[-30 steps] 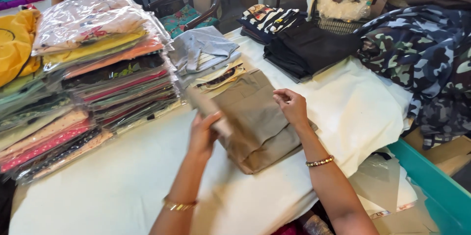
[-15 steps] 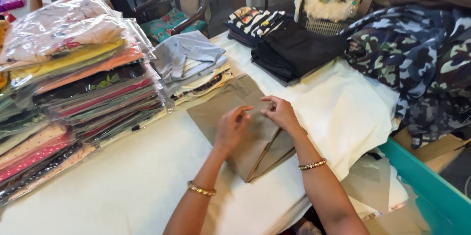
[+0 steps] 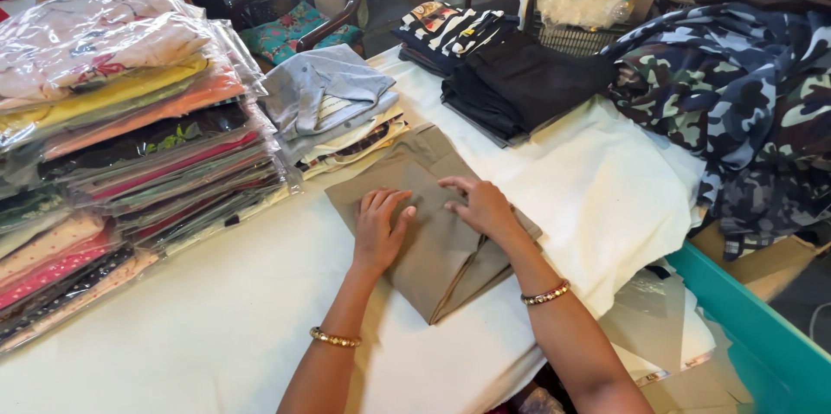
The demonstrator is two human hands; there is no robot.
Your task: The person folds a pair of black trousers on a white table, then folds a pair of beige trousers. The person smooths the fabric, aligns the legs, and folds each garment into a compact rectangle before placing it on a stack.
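A folded khaki-brown garment point(image 3: 433, 250) lies on the white-covered table point(image 3: 199, 319). My left hand point(image 3: 379, 228) rests flat on its left half, fingers spread, holding nothing. My right hand point(image 3: 479, 205) presses flat on its upper right part, fingers pointing left. Both wrists wear gold bangles.
A tall stack of plastic-bagged clothes point(image 3: 112, 137) stands at the left. Folded grey and cream garments point(image 3: 333, 111) lie just beyond the khaki one. Black and striped clothes point(image 3: 511, 72) sit at the back, camouflage fabric point(image 3: 736, 94) at the right, a teal bin point(image 3: 753, 327) by the table's right edge.
The khaki garment was folded over onto itself and now lies flatter. Both hands came together on top of it, pressing it down.
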